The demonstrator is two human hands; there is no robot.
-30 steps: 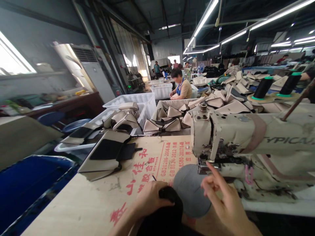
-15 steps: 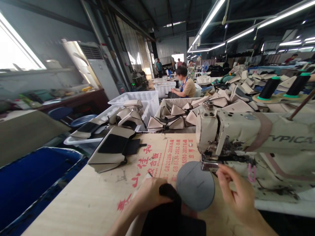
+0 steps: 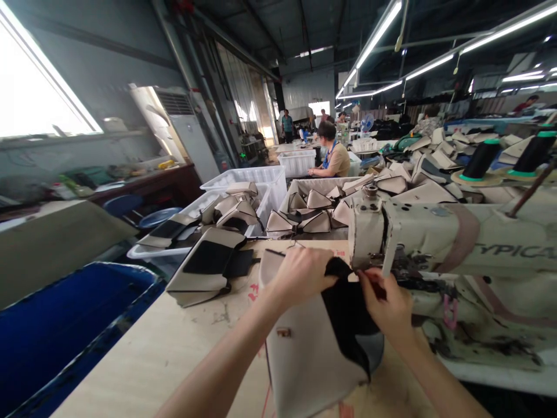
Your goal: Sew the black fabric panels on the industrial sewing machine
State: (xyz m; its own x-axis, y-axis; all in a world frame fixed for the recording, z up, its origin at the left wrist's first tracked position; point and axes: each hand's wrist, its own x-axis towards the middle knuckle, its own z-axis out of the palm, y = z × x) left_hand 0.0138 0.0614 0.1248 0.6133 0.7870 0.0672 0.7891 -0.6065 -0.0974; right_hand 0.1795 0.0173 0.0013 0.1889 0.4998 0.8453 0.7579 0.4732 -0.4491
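My left hand (image 3: 300, 274) grips the top edge of a beige and black fabric piece (image 3: 313, 342), raised over the wooden table (image 3: 143, 360). My right hand (image 3: 385, 302) pinches the black part of the same piece right at the needle area of the beige sewing machine (image 3: 452, 244). The piece covers the grey round plate under the machine head. A similar finished beige and black piece (image 3: 204, 273) lies flat on the table to the left of my hands.
White crates (image 3: 256, 177) with several beige pieces stand beyond the table. A blue bin (image 3: 65, 325) sits at the left. Two black thread cones (image 3: 483, 159) stand behind the machine. A seated person (image 3: 333, 157) works farther back, and others stand in the aisle.
My left hand lifted the fabric piece from the near table edge up to the machine head. My right hand moved from the needle area onto the piece's black part.
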